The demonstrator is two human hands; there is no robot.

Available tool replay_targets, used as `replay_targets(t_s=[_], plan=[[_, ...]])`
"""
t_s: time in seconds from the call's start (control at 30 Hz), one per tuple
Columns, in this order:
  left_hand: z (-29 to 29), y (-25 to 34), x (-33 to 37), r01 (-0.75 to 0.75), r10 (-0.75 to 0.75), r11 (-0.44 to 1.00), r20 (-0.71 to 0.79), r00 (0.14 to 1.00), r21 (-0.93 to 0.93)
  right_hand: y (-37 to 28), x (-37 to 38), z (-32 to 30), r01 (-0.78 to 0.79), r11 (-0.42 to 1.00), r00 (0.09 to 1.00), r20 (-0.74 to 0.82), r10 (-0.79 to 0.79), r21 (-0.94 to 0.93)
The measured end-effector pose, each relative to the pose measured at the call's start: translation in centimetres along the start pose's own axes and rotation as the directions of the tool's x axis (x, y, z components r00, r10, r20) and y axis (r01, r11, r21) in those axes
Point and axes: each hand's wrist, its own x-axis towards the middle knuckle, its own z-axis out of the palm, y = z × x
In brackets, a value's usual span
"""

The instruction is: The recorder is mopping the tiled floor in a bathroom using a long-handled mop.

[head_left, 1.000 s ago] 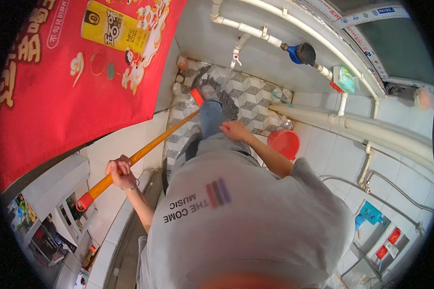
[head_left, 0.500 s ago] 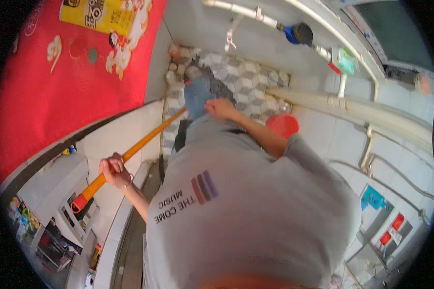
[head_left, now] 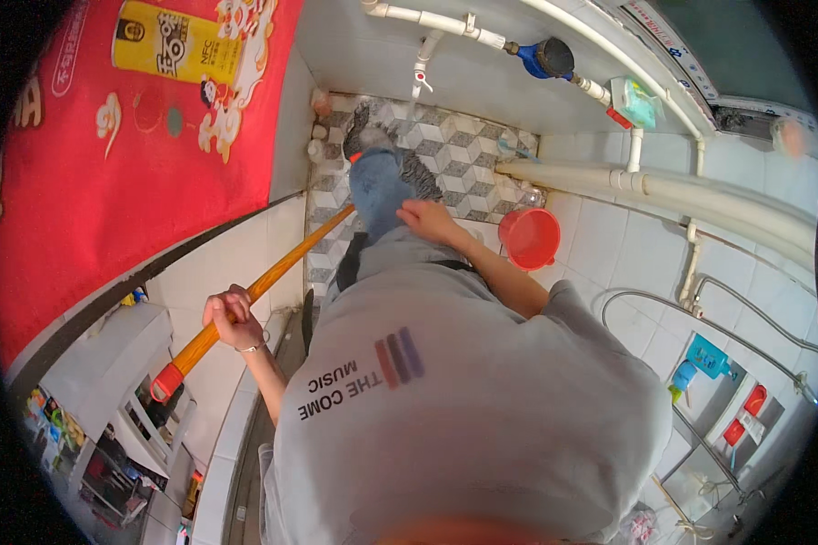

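Wooden mop handle [head_left: 286, 269]: probably light, stiff, slick if wet; hold below red cap [head_left: 166, 381]. Left hand [head_left: 232, 318] has fingers wrapped round it. Right hand [head_left: 432, 222] curled by trouser leg [head_left: 375, 186], grip unclear. Grey mop head [head_left: 419, 174]: tiled floor [head_left: 463, 150], near far-left corner.

Red printed curtain [head_left: 109, 227], hanging at upper left, bearing a yellow can motif. White tap [head_left: 420, 80] with red-centred handle, on a pipe branch. Blue meter [head_left: 538, 60], dark-capped, set in the white pipework. Green-and-white packet [head_left: 636, 102], just beside those pipes. Window [head_left: 741, 45], upper right corner. Thick cream pipe [head_left: 727, 204], running along the right-hand wall. Red bucket [head_left: 529, 238], round, below that pipe. Grey hose [head_left: 623, 292], looped against white tiles [head_left: 600, 241]. Turquoise bottle [head_left: 707, 356], lower right, near red articles [head_left: 754, 400], kind unclear. Pale cabinet [head_left: 109, 350], left.
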Motion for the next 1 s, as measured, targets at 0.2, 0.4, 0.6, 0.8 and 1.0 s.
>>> replay_targets(t_s=[0.2,0.4,0.6,0.8,1.0], plan=[[1.1,-1.5,1.8,-0.055,0.052,0.996,-0.033,0.998,-0.07,2.9,1.4,2.3,-0.017,1.0,1.0,-0.011,0.017,-0.006],[1.4,-0.2,0.1,0.001,-0.001,1.0,-0.022,1.0,0.015,2.5,-0.9,1.0,-0.064,0.994,0.998,-0.014,0.065,0.093],[3.2,-0.5,1.1,-0.032,0.033,0.999,-0.043,0.999,0.018,3.6,-1.6,2.2,-0.118,0.985,0.993,0.01,0.117,0.128],[4.7,-1.7,1.4,-0.048,0.047,0.999,0.021,0.999,0.016,4.7,-3.7,1.7,-0.213,0.975,0.976,-0.037,0.215,0.064],[5.6,-0.3,-0.1,-0.051,0.052,0.998,-0.027,0.998,0.026,3.2,-7.8,2.6,-0.264,0.962,0.964,-0.019,0.266,0.064]])
